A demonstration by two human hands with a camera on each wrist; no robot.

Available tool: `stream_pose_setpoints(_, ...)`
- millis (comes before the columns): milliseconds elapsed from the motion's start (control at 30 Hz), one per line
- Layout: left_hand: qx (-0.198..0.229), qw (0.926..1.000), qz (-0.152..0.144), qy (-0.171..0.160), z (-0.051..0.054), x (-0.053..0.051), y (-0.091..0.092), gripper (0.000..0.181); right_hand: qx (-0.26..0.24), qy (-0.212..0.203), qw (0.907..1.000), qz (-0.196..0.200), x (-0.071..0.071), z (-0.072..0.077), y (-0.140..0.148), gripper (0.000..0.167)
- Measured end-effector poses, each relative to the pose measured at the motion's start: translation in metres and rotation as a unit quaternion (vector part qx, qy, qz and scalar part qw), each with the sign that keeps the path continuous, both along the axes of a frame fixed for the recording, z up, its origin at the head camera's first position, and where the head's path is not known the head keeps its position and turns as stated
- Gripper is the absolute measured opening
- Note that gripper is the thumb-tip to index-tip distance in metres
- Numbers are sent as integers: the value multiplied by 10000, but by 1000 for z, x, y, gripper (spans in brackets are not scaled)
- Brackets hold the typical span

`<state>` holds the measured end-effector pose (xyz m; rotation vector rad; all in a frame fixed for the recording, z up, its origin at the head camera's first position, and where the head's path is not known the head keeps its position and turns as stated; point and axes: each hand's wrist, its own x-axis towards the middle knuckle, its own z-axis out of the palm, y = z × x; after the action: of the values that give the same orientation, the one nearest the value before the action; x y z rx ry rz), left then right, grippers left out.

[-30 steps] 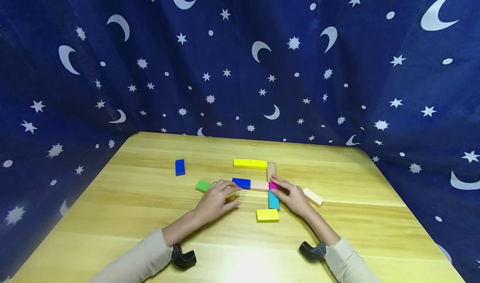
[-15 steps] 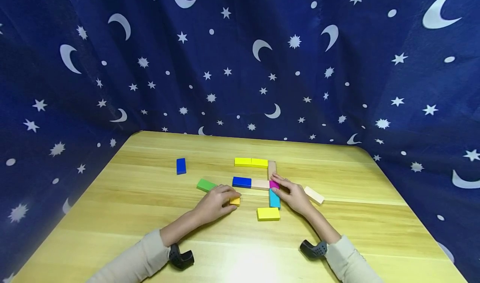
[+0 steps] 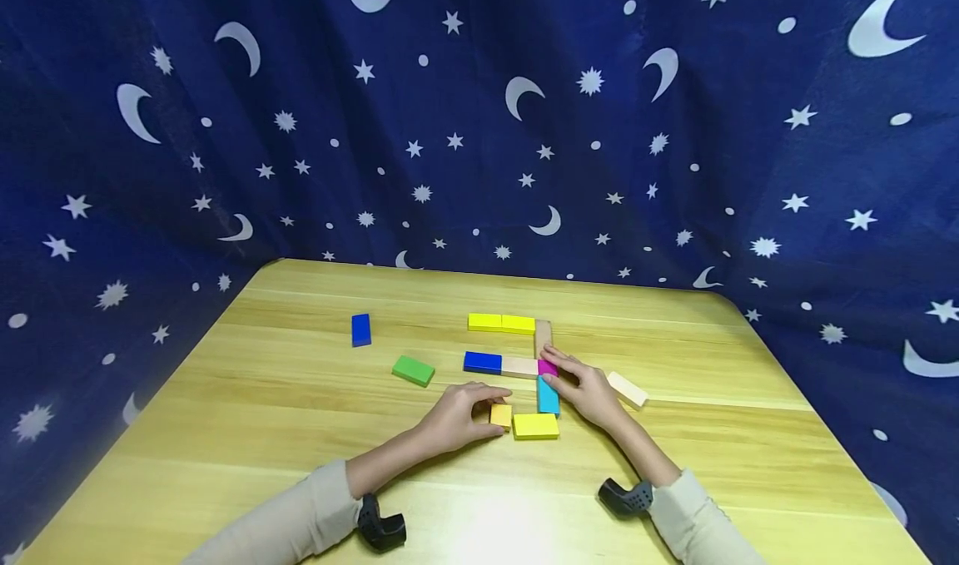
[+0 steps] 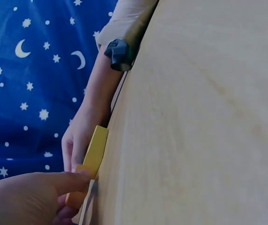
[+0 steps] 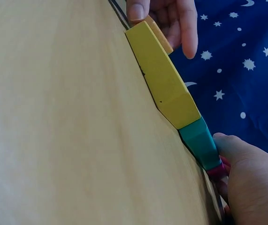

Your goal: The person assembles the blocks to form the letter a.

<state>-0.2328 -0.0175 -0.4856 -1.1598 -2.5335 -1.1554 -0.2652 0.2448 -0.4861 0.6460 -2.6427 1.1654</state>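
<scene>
An orange block [image 3: 500, 416] is pinched between the thumb and fingers of my left hand [image 3: 457, 419], just left of a yellow block [image 3: 535, 426]. In the left wrist view the orange block [image 4: 75, 199] stands close beside that yellow block [image 4: 96, 150]. My right hand [image 3: 588, 394] rests with extended fingers at the magenta block [image 3: 546, 367] and the cyan block [image 3: 549, 396]. The magenta block is partly covered by the fingers. The right wrist view has the cyan block [image 5: 200, 143] touching the yellow block [image 5: 162, 77] at one end.
A wooden block [image 3: 543, 336] and two yellow blocks [image 3: 500, 323] extend the row behind. A blue block [image 3: 483, 362] and a pale block [image 3: 519, 367] join from the left. Loose green [image 3: 413, 370], blue [image 3: 361, 330] and pale [image 3: 628, 389] blocks lie apart.
My left hand has carried the orange block right and nearer, from beside the green block to beside the front yellow block. The green block is now uncovered. My right hand has stayed still.
</scene>
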Motion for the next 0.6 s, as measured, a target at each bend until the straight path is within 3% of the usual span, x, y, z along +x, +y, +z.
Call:
stream_pose_setpoints(133,30,9999,117,-4,-1,1,-1,49,-14,5,10000,5,1,1,-1,42)
stream_pose_setpoints(600,-61,9999,-64,105,-1,5,0,48,-1,37,10000,-24,3,2,-3,43)
